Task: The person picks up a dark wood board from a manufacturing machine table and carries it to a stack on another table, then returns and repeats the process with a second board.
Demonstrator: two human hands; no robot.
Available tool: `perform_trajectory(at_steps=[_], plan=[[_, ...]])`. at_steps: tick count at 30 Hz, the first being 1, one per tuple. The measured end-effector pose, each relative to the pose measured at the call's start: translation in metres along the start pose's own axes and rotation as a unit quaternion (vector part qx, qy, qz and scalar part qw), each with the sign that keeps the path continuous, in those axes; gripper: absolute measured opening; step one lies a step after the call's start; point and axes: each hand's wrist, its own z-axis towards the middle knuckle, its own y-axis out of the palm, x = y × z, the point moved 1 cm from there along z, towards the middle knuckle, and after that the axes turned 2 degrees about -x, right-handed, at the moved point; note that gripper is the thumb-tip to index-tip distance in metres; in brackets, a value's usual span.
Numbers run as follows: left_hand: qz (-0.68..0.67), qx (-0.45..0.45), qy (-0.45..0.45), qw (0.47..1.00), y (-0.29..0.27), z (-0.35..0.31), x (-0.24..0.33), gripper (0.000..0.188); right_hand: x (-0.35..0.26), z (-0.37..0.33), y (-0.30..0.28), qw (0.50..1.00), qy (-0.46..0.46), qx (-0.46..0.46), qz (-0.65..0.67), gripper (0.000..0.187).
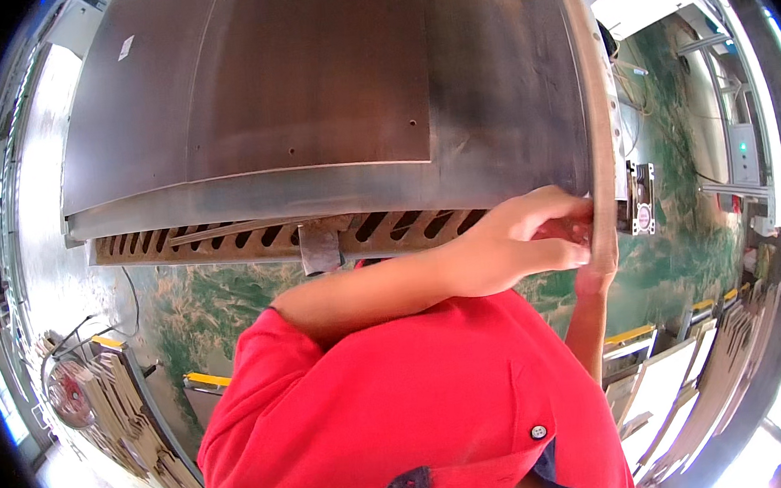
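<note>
A long wooden board (596, 136), light brown and seen as a narrow strip, runs along the right side of a dark metal worktable (506, 79). My left hand (518, 238) reaches across my body to its near end, fingers curled and thumb bent, the tips against the board's left side. Below it, my right hand (598, 280) grips the near end of the board; most of its fingers are hidden or blurred. Thin brown sheets (304, 76) lie on the worktable, with small holes close to their near edge.
Under the table's front edge runs a slotted metal rail (262, 240) with a bracket (320, 249). A small machine part (642, 198) sits just right of the board. Stacked boards lean behind me at left (128, 411) and right (687, 395). A fan (69, 393) stands at lower left.
</note>
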Motion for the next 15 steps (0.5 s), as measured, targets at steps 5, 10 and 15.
perform_trajectory(at_steps=[5,10,15], plan=[[-0.017,0.092,-0.063,0.994,-0.027,-0.038,-0.006,0.043,-0.007,-0.003,0.005,0.988,-0.049,-0.005,-0.149,0.029],[-0.016,0.106,-0.089,0.99,-0.056,-0.056,-0.034,0.042,-0.009,-0.004,0.004,0.956,-0.096,0.013,-0.276,0.029],[-0.074,0.154,-0.129,0.977,-0.066,-0.067,-0.063,0.05,-0.026,-0.007,0.01,0.913,-0.143,0.059,-0.377,0.031]])
